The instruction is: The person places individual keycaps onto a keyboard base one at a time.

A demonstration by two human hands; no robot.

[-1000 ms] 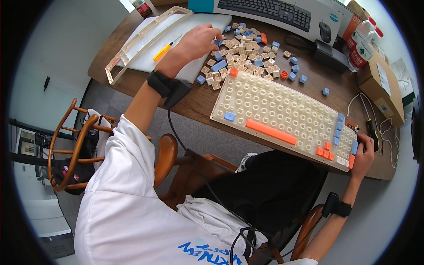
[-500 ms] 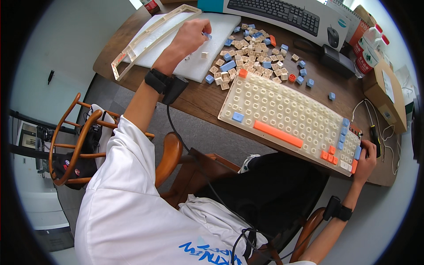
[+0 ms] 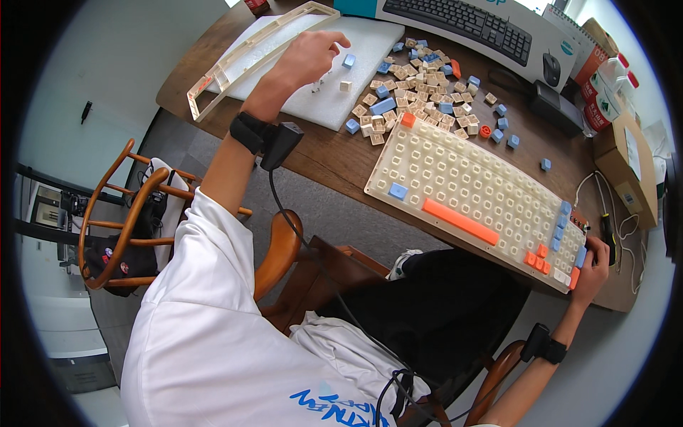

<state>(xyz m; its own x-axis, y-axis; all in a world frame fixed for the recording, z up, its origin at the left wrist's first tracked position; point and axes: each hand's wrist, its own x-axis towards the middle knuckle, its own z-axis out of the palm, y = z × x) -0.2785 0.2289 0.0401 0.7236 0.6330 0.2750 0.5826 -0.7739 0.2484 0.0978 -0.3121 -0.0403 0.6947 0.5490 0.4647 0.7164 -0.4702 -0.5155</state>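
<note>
My left hand (image 3: 307,60) is above a white foam sheet (image 3: 379,44), fingers apart and holding nothing. Just beside its fingertips a blue keycap (image 3: 348,61) lies on the foam. Nearby on the foam rest a cream keycap (image 3: 346,86) and a few tiny pieces (image 3: 317,86) too small to make out. My right hand (image 3: 592,273) grips the right end of a cream keyboard base (image 3: 455,186), its fingers curled over the edge. On that base sit a long orange spacebar (image 3: 460,221) and several orange and blue keycaps; most other switch positions are bare.
A pile of loose cream and blue keycaps (image 3: 427,89) spreads behind the keyboard base. A cream keyboard frame (image 3: 245,72) lies across the foam. Behind stand a keyboard-and-mouse box (image 3: 491,39), bottles (image 3: 605,89) and a cardboard box (image 3: 626,171). A screwdriver (image 3: 607,231) lies by a cable.
My left hand has let go of the blue keycap, which now lies on the foam, and its fingers have opened. The right hand still holds the keyboard base. The whole view has shifted slightly.
</note>
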